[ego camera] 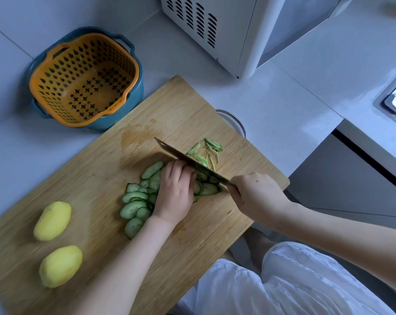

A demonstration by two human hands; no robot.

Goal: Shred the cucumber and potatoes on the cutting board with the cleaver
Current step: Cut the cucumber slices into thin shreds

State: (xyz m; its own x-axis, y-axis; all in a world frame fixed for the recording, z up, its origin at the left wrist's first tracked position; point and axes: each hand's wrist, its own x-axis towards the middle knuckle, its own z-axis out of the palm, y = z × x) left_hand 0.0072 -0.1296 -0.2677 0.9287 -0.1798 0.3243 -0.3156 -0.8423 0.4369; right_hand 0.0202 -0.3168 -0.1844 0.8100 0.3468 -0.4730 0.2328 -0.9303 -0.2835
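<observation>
My right grip (253, 196) clenches the cleaver (187, 159) handle at centre frame. The left grip (175, 192) curls over the slices (135, 201), knuckles touching the blade. If the wet stack slides, I'd risk nicking fingertips. Potatoes (52, 220) lie whole at lower left on the board (97, 169).

The single camera rides on the person's head, looking steeply down from close over the cutting board (90, 173) on the pale surface (272, 105). The left hand (175, 194) and right hand (256, 196) sit mid-frame, forearms entering from below and right; the wide lens bows the edges.
</observation>
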